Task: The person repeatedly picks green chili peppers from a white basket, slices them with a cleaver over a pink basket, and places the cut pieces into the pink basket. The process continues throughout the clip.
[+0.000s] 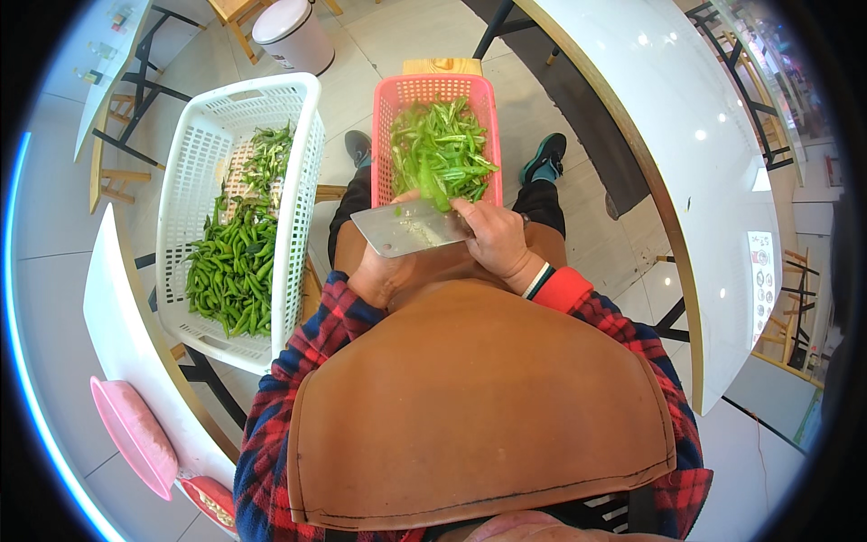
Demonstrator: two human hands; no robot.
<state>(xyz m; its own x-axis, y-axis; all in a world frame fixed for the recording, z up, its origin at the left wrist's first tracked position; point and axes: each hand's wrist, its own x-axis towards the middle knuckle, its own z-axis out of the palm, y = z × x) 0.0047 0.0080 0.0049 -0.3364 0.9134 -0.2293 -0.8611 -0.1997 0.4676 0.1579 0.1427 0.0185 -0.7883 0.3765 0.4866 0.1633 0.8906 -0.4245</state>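
Observation:
My right hand is closed on the handle end of a steel cleaver, whose wide blade lies flat-side up over my lap and bears light bits. Beneath and behind the blade is my left hand, its fingers mostly hidden; what it grips cannot be told. A green pepper extends past the blade's far edge, over the pink plastic basket. Sliced green peppers fill much of that basket. On the left, a white plastic basket holds whole green peppers and a smaller pile of stems and trimmings.
A wooden stool shows beyond the pink basket. White tables stand at both sides. A pink basin and a red bowl are at lower left. A lidded bin stands on the tiled floor.

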